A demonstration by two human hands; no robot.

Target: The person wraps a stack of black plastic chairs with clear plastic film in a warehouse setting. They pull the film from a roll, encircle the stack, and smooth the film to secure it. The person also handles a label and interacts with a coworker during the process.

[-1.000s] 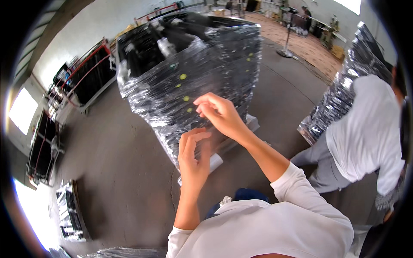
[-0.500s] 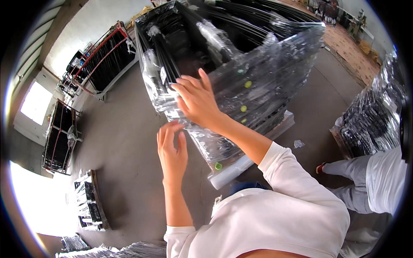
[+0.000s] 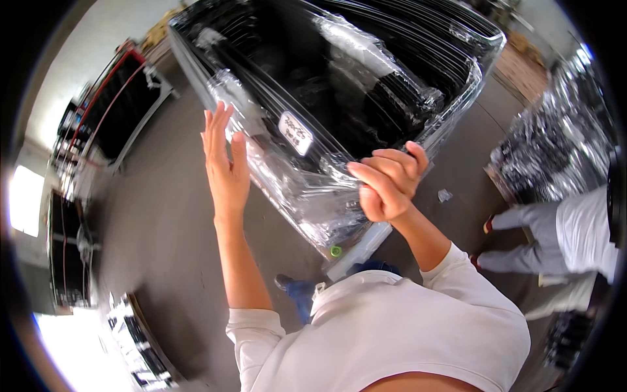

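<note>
Large stack of black parts [image 3: 294, 78] on floor [image 3: 163, 215], straight ahead, clear film [image 3: 294, 193] round sides. Smaller film-wrapped stack [image 3: 555, 147] farther right; co-worker [image 3: 558, 225] just beside it. Left hand [image 3: 225, 166] open, fingers spread, at large stack's left side. Right hand [image 3: 390, 179] curled at near corner against film; pinching or not, cannot tell. White label [image 3: 296, 133] between hands. Green disc [image 3: 336, 251] low at corner.

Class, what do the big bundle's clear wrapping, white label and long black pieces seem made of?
Wrapping: apparently plastic film, glossy; creased, transparent, with highlights.
White label: probably paper, smooth; flat and opaque.
Black pieces: perhaps painted metal or plastic; their sheen fits both.
</note>
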